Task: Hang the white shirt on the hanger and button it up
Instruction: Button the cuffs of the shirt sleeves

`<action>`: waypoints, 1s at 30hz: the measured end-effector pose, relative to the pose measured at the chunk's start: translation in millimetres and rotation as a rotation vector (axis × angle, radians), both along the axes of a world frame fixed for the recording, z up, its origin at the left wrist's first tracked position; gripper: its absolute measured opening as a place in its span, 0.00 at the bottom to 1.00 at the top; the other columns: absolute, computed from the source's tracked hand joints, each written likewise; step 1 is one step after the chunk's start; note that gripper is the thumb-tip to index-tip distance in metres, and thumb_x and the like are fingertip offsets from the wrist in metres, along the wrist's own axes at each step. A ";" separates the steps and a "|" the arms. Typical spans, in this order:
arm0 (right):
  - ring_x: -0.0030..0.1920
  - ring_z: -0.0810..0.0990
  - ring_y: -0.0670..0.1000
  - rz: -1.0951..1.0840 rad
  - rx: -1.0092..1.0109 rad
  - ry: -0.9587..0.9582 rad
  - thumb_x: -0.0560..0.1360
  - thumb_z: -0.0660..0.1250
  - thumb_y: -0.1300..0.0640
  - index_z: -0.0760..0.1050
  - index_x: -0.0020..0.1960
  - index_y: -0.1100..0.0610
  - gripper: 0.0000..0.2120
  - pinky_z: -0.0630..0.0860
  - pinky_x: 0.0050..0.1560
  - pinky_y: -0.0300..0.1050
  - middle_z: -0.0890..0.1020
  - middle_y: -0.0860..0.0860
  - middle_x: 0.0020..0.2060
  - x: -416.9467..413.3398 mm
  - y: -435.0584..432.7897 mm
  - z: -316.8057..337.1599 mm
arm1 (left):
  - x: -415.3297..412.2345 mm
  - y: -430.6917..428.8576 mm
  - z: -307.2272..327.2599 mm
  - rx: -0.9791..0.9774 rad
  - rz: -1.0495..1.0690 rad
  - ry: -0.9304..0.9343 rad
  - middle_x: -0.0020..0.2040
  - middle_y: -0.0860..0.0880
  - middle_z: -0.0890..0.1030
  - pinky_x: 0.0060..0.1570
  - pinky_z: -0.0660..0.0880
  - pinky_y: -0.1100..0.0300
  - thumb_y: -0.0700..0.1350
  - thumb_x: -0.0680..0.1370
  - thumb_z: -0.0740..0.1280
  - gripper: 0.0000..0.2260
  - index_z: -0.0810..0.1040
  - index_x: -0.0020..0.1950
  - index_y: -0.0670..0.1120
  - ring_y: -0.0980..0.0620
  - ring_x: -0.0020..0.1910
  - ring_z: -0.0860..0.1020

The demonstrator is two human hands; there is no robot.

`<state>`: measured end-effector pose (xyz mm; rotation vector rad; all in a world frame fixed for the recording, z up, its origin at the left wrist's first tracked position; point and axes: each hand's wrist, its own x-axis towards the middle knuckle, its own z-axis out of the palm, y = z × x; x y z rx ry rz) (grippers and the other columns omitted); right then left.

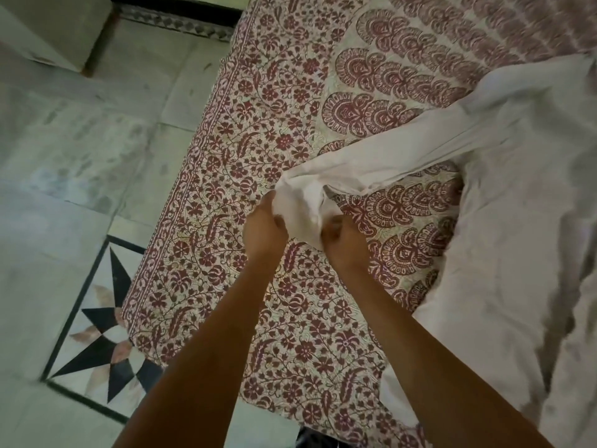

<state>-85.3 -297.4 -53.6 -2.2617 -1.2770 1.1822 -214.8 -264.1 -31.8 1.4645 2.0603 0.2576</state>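
the white shirt (504, 227) lies in a crumpled heap along the right edge of the bed (200, 176), running from the far right down to the near edge. one long, narrow part of it, twisted into a band, is drawn leftward from the heap across the middle of the bed and lifted off the cover, so a patch of print shows under it. the end of that band is bunched between the two hands, which sit close together over the middle of the bed. the left hand (265, 232) grips the left side of the bunch, fingers curled tight round the cloth, back of the hand up. the right hand (344, 240) grips the right side of the bunch, fingers folded into a fist on the fabric. both forearms are bare and reach in from the near edge. a bedspread (323, 334) printed with dark red flowers and fan shapes on cream covers the bed. past the bed's left edge is a pale marble floor (64, 156) with a black star inlay (106, 360) beside the near left corner.
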 end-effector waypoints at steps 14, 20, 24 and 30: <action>0.45 0.79 0.50 -0.099 0.061 0.498 0.72 0.70 0.54 0.73 0.59 0.59 0.18 0.77 0.45 0.45 0.81 0.51 0.45 22.1 -27.7 22.0 | 22.5 -51.7 19.1 -0.361 0.213 -0.773 0.47 0.44 0.80 0.30 0.72 0.66 0.32 0.76 0.57 0.19 0.73 0.65 0.42 0.52 0.39 0.75; 0.40 0.77 0.51 -0.062 0.330 0.151 0.72 0.67 0.59 0.77 0.51 0.62 0.09 0.70 0.39 0.42 0.81 0.53 0.40 50.1 -68.3 43.5 | 25.3 -80.1 22.1 -0.272 0.134 -0.566 0.56 0.46 0.80 0.47 0.79 0.56 0.31 0.74 0.63 0.22 0.72 0.65 0.47 0.48 0.51 0.80; 0.37 0.73 0.50 -0.013 0.389 0.053 0.69 0.69 0.63 0.75 0.52 0.63 0.12 0.64 0.37 0.39 0.77 0.52 0.39 35.3 -94.4 52.5 | 39.6 -93.4 37.2 -0.233 0.080 -0.539 0.57 0.47 0.80 0.56 0.75 0.54 0.44 0.79 0.61 0.13 0.75 0.62 0.45 0.49 0.54 0.78; 0.59 0.73 0.45 0.129 0.245 0.470 0.69 0.61 0.72 0.71 0.65 0.60 0.25 0.64 0.57 0.21 0.75 0.48 0.59 19.9 -120.9 41.0 | 37.1 -95.5 46.8 -0.402 0.210 -0.808 0.47 0.47 0.83 0.50 0.77 0.54 0.53 0.77 0.63 0.10 0.80 0.49 0.49 0.47 0.49 0.81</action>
